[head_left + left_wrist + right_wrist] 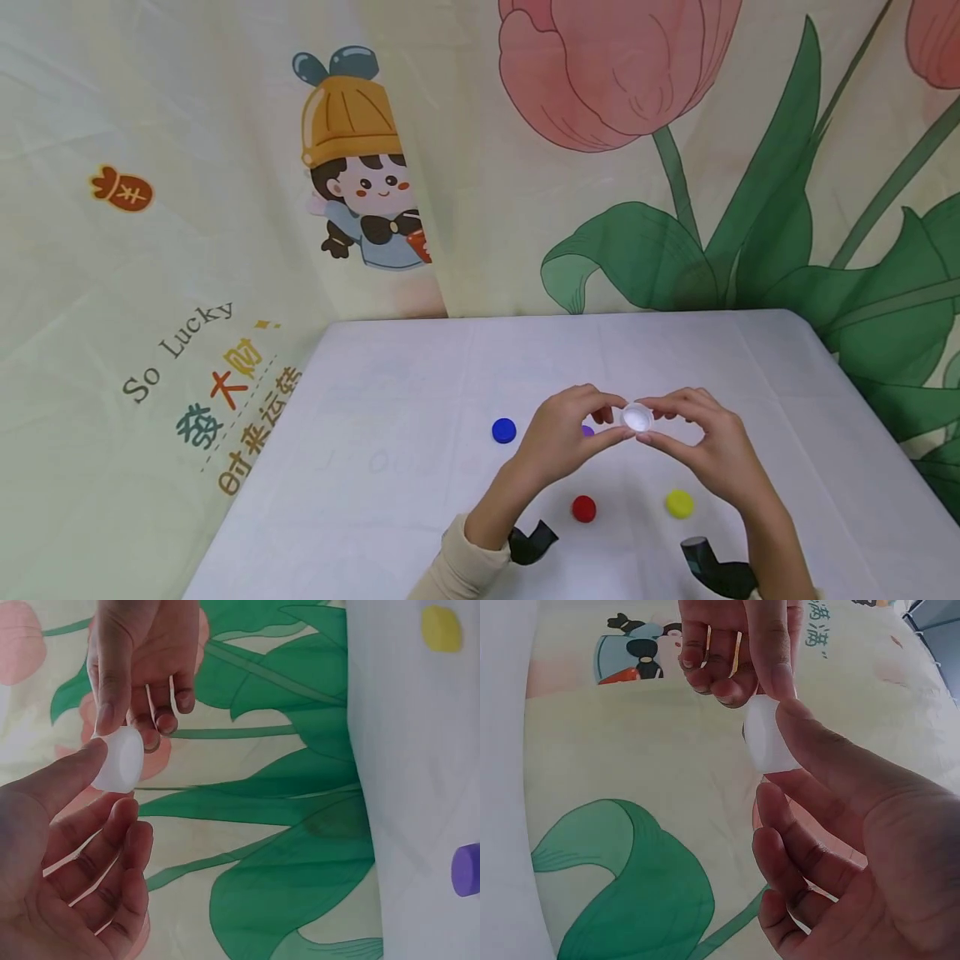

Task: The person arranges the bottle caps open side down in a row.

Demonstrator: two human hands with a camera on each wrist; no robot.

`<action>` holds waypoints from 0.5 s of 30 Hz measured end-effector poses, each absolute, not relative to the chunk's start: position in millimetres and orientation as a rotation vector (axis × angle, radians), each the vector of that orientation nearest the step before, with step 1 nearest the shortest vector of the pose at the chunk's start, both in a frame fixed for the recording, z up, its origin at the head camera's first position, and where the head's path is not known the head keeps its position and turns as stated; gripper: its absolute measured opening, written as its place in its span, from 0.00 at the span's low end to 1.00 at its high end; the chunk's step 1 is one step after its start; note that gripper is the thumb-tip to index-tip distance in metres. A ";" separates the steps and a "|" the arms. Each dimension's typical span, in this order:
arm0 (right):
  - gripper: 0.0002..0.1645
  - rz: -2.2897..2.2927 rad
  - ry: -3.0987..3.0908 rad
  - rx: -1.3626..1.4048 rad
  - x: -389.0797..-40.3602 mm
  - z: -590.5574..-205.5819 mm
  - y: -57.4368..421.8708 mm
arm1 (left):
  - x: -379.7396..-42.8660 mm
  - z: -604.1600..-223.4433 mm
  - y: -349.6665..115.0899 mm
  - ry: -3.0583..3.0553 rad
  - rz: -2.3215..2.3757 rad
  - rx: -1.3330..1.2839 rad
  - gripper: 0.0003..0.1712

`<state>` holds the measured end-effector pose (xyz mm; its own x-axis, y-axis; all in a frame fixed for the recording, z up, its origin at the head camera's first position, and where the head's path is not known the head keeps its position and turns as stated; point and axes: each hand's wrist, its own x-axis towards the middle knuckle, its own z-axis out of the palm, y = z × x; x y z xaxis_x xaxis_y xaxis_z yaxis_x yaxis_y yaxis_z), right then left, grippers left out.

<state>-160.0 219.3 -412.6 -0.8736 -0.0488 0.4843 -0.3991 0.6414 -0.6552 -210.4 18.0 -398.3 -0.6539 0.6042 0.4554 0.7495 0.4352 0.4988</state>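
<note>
A small round white bottle cap (pixel 637 417) is held up above the table between both hands, its hollow side facing the head camera. My left hand (pixel 572 429) pinches its left edge with thumb and forefinger. On the opposite edge, the thumb and forefinger of my right hand (pixel 705 437) pinch it too. Both wrist views show the white cap (pixel 121 759) from the side, with the other fingers loosely bent beneath it. Behind the left hand's fingers, a purple cap (pixel 588 431) is partly hidden on the table.
On the white tabletop (pixel 405 517) lie a blue cap (pixel 504 431), a red cap (pixel 584 508) and a yellow cap (pixel 679 503). A printed cloth with tulips (pixel 622 67) hangs behind the table's far edge. Black wrist mounts (pixel 534 543) sit on both forearms.
</note>
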 end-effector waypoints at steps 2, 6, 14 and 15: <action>0.21 1.116 -2.437 0.363 -159.1 -411.1 216.8 | -208.2 -398.5 14.8 -2.466 -1.064 -1.178 0.17; 0.21 1.095 -2.450 0.371 -158.6 -410.4 213.4 | -207.2 -401.9 11.4 -2.462 -1.174 -1.164 0.17; 0.22 1.080 -2.458 0.404 -160.5 -411.6 210.6 | -207.3 -405.1 7.1 -2.530 -1.541 -1.018 0.15; 0.22 1.080 -2.457 0.404 -160.8 -411.6 210.4 | -207.6 -405.3 6.8 -2.556 -1.606 -0.981 0.14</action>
<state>-160.8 210.4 -411.6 -0.8679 -0.0929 0.4881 -0.4224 0.6550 -0.6265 -207.6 6.8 -405.3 -0.8085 0.5138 0.2869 0.4815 0.2972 0.8245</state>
